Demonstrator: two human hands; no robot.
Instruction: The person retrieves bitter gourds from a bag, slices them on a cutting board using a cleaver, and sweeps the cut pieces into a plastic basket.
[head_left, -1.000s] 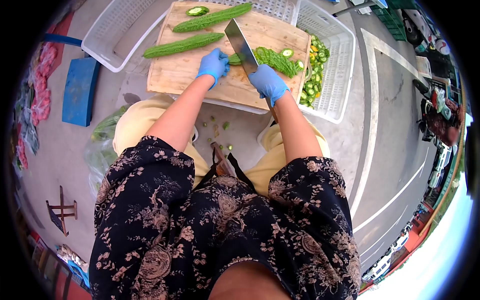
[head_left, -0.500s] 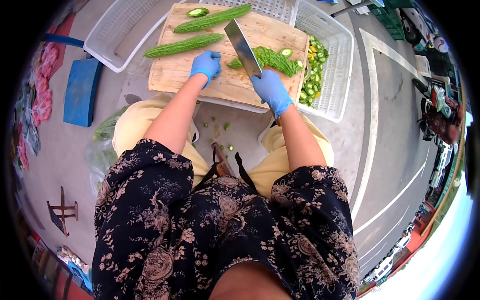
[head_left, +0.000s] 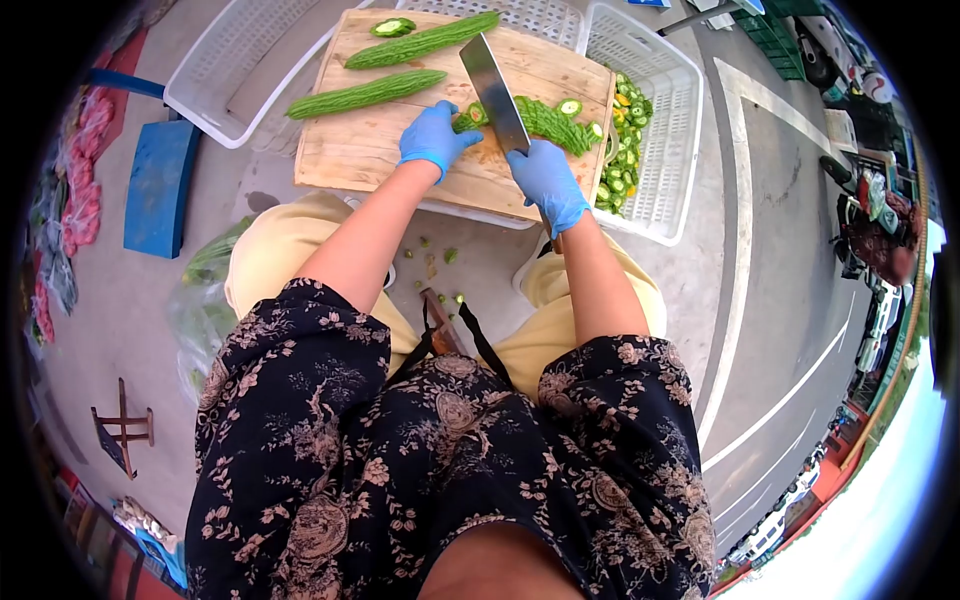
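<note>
In a blue glove, my right hand (head_left: 547,184) is closed round the handle of a cleaver (head_left: 493,92), its broad blade over the wooden board (head_left: 370,152). My left hand (head_left: 435,138), also gloved, is open with thumb and fingers apart, beside the cut end pieces (head_left: 470,118) left of the blade. Sliced bitter gourd (head_left: 552,124) lies right of the blade. Two whole bitter gourds (head_left: 367,93) (head_left: 422,40) and a short cut piece (head_left: 393,27) rest on the board's far left part.
A white crate (head_left: 672,150) at the right holds many slices. Another white crate (head_left: 215,80) stands at the left, near a blue stool (head_left: 160,188). A plastic bag of greens (head_left: 207,285) lies by the left knee, and scraps lie on the ground.
My left hand first drew back from the gourd and closed, then moved forward and opened beside the cut pieces. The cleaver stays in my right hand, with its blade slightly farther right.
</note>
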